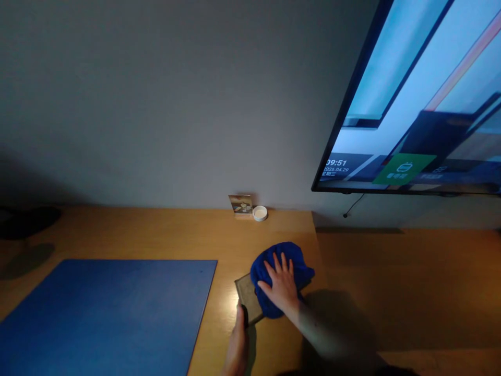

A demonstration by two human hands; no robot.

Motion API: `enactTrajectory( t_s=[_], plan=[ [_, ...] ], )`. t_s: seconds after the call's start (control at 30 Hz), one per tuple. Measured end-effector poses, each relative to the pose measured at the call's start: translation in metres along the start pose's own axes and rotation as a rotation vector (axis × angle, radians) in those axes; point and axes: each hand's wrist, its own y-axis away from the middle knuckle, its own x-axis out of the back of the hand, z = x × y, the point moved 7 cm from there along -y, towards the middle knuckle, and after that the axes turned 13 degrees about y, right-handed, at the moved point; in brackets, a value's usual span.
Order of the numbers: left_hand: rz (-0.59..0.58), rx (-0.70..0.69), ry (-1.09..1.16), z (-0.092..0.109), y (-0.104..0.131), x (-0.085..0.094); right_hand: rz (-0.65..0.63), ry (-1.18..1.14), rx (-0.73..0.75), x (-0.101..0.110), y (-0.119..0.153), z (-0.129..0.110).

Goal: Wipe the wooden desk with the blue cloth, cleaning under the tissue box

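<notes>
You face a plain grey wall point(156, 94) in dim light. At two o'clock a wall-mounted television point(422, 104) glows, the brightest thing in the room. A wooden desk point(156, 235) runs below, with a blue mat point(105, 313) at eight o'clock and a lower wooden surface point(410, 287) at four o'clock.

cloth point(279, 258) – soft blue terry | desk point(164, 235) – smooth glossy wood | mat point(105, 313) – matt blue

Wooden desk point(156, 235) with blue mat point(105, 313), grey pad point(246, 297), white dish point(260, 213).
</notes>
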Motion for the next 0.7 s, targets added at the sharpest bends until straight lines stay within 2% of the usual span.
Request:
enactTrajectory(
  t_s=[0.07, 0.13, 0.2, 0.3, 0.4, 0.47, 0.53, 0.6, 0.63, 0.7],
  plan=[
    [0.023, 0.133, 0.207, 0.002, 0.006, -0.006, -0.044, -0.095, 0.181, -0.013, 0.009, -0.042],
    [0.077, 0.220, 0.367, 0.006, 0.009, -0.005, -0.087, -0.147, 0.352, -0.025, 0.016, -0.072],
    [0.145, 0.227, 0.495, 0.013, 0.009, 0.002, -0.123, -0.127, 0.542, -0.033, 0.022, -0.086],
    [0.258, 0.234, 0.630, 0.022, 0.011, 0.013, -0.172, -0.065, 0.879, -0.040, 0.038, -0.079],
    [0.229, 0.331, 0.649, 0.025, 0.013, 0.008, -0.196, -0.063, 1.086, -0.042, 0.055, -0.049],
    [0.196, 0.340, 0.588, 0.029, 0.013, 0.002, -0.209, -0.083, 1.142, -0.042, 0.062, -0.022],
    [0.205, 0.310, 0.472, 0.033, 0.011, -0.001, -0.191, -0.140, 1.150, -0.031, 0.066, 0.011],
    [0.208, 0.281, 0.360, 0.037, 0.009, -0.005, -0.161, -0.213, 1.059, -0.009, 0.067, 0.053],
    [0.201, 0.279, 0.319, 0.036, 0.008, -0.007, -0.158, -0.245, 0.964, 0.004, 0.066, 0.079],
    [0.229, 0.233, 0.202, 0.035, 0.005, -0.004, -0.152, -0.328, 0.645, 0.029, 0.064, 0.138]
  ],
)
